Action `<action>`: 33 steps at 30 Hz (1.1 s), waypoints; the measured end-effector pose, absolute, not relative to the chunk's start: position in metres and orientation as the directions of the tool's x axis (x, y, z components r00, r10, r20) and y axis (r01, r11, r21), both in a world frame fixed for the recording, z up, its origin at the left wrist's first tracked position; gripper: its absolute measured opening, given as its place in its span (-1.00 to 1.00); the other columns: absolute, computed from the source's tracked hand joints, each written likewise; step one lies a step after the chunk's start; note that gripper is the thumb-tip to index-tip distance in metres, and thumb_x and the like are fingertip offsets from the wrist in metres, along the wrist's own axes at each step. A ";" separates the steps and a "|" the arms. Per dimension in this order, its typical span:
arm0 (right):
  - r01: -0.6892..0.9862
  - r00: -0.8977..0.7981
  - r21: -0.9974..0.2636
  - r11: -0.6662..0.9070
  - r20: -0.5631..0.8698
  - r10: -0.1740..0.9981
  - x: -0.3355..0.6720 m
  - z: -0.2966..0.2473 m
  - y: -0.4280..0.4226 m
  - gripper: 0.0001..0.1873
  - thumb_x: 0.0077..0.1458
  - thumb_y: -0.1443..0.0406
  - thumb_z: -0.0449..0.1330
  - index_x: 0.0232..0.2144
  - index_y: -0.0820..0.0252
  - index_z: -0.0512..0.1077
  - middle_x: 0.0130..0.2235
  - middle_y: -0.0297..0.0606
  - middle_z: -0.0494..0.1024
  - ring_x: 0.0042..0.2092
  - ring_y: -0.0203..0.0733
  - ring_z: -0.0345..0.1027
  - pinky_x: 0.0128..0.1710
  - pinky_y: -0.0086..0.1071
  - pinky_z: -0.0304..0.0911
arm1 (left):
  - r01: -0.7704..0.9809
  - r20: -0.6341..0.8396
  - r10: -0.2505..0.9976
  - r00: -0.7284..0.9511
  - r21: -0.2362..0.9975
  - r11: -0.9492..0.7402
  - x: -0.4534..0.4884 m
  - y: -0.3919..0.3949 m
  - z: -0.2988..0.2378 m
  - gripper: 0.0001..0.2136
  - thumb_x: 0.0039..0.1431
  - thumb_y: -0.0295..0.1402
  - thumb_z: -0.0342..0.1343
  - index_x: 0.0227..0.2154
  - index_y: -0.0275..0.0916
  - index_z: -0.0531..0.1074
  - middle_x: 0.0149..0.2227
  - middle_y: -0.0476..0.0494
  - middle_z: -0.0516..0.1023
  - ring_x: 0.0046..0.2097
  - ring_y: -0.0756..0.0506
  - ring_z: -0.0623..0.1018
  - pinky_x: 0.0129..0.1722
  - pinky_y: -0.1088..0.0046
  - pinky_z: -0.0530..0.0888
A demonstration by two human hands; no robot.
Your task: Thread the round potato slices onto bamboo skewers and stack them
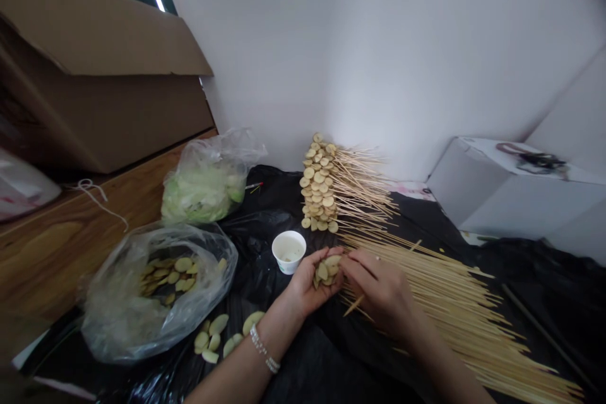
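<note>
Near the middle, my left hand (310, 284) is cupped around a small pile of pale potato slices (326, 270). My right hand (379, 281) meets it at the fingertips, closed on a bamboo skewer (354, 305) whose end sticks out below the palm. The skewer's other end is hidden by the fingers and slices. Just beyond, a stack of skewered slices (319, 183) lies with its sticks pointing right. Under and beside my right arm spread many bare skewers (454, 303). A white paper cup (288, 251) stands left of my left hand.
An open plastic bag (108, 309) holds more slices at left, with loose slices (213, 334) before it. Behind sits a bag of pale green vegetable (203, 192). A cardboard box (118, 101) and a white box (497, 196) flank the black plastic sheet (312, 353).
</note>
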State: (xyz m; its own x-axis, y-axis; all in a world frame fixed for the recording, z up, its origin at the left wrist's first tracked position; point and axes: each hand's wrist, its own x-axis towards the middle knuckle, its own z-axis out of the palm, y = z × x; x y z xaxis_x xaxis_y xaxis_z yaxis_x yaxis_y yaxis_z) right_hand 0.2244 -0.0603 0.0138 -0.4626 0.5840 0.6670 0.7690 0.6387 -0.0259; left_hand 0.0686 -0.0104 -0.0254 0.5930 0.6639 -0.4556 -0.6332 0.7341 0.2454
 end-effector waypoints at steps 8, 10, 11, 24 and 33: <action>0.801 -0.440 0.122 0.587 0.784 0.437 0.228 0.012 -0.056 -0.78 0.19 0.43 0.06 -0.13 0.29 0.41 -0.31 -0.16 0.53 -0.33 -0.25 0.38 -0.38 -0.41 0.18 | -0.630 -0.318 0.801 0.507 0.497 0.597 0.071 -0.018 -0.015 -0.82 0.00 -0.48 0.21 -0.28 -0.35 0.46 -0.48 -0.04 0.44 -0.56 0.13 0.35 -0.71 0.76 0.09; 0.823 -0.376 0.007 0.568 0.756 0.536 0.229 0.010 -0.054 -0.83 0.20 0.41 0.05 -0.19 0.24 0.42 -0.35 -0.21 0.50 -0.37 -0.29 0.35 -0.40 -0.43 0.15 | -0.599 -0.277 0.828 0.488 0.584 0.548 0.071 -0.021 -0.011 -0.70 -0.07 -0.51 0.26 -0.20 -0.33 0.46 -0.48 -0.01 0.41 -0.59 0.17 0.29 -0.72 0.76 0.02; 0.828 -0.352 -0.048 0.559 0.731 0.584 0.229 0.010 -0.053 -0.84 0.21 0.40 0.05 -0.23 0.22 0.43 -0.37 -0.23 0.48 -0.37 -0.30 0.35 -0.39 -0.44 0.15 | -0.577 -0.267 0.832 0.486 0.616 0.536 0.072 -0.021 -0.010 -0.66 -0.09 -0.51 0.28 -0.17 -0.32 0.46 -0.49 0.01 0.40 -0.60 0.18 0.26 -0.72 0.76 0.00; 0.921 -0.138 -0.225 0.316 0.573 0.808 0.231 0.019 -0.053 -0.53 0.23 0.00 -0.02 -0.05 0.26 0.29 -0.34 -0.24 0.51 -0.42 -0.21 0.36 -0.44 -0.38 0.06 | -0.608 -0.301 0.826 0.476 0.567 0.556 0.073 -0.017 -0.022 -0.73 -0.13 -0.40 0.37 -0.43 -0.33 0.37 -0.51 0.02 0.34 -0.60 0.19 0.27 -0.72 0.79 0.02; 0.957 -0.129 -0.158 0.242 0.514 0.848 0.231 0.012 -0.047 -0.69 0.29 0.27 -0.12 -0.38 0.15 0.37 -0.39 -0.25 0.45 -0.33 -0.20 0.33 -0.40 -0.37 -0.01 | -0.613 -0.358 0.810 0.465 0.530 0.586 0.072 -0.013 -0.021 -0.72 -0.14 -0.50 0.34 -0.36 -0.33 0.37 -0.45 0.00 0.34 -0.57 0.20 0.27 -0.73 0.83 0.05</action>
State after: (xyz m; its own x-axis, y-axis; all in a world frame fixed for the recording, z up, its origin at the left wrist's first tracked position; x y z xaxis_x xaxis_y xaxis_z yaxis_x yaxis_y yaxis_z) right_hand 0.2306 -0.0471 0.0117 -0.1292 0.8481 0.5138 0.9574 0.2415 -0.1580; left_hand 0.0724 -0.0131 -0.0208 0.4652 0.8097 -0.3576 -0.6126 0.5861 0.5302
